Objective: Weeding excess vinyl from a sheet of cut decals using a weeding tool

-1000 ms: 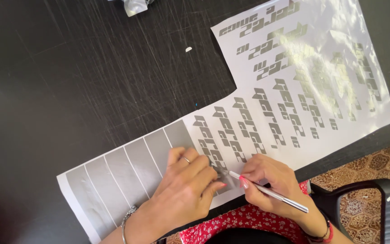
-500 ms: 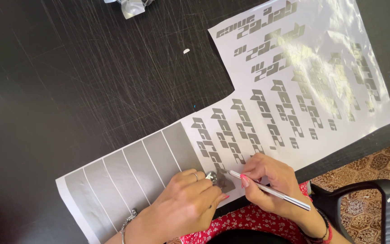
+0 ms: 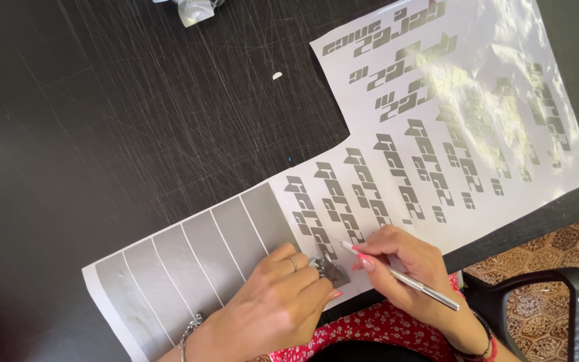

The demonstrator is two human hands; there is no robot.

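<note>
— Pinched between thumb and fingertips of the right hand, a slim silver weeding tool is held like a pen, its tip resting on the vinyl sheet just beside the lowest row of silver lettering. And the other grip?

— Left hand, ring on one finger and bracelet at the wrist, is closed on a small scrap of grey vinyl, lifted at the sheet's near edge, right next to the tool's tip.

— Where does the sheet lie?

— Flat on a dark, scratched bench, its near edge close to the bench edge. Its right part carries rows of blocky silver letters on white backing; its left part shows plain grey strips divided by thin white lines.

— Anything further out?

— A crumpled wad of silver vinyl sits at the far edge of the bench, well apart from the hands, and a tiny white fleck lies on the dark surface between. A black chair armrest shows at lower right over a patterned floor, and red floral fabric beneath the wrists.
</note>
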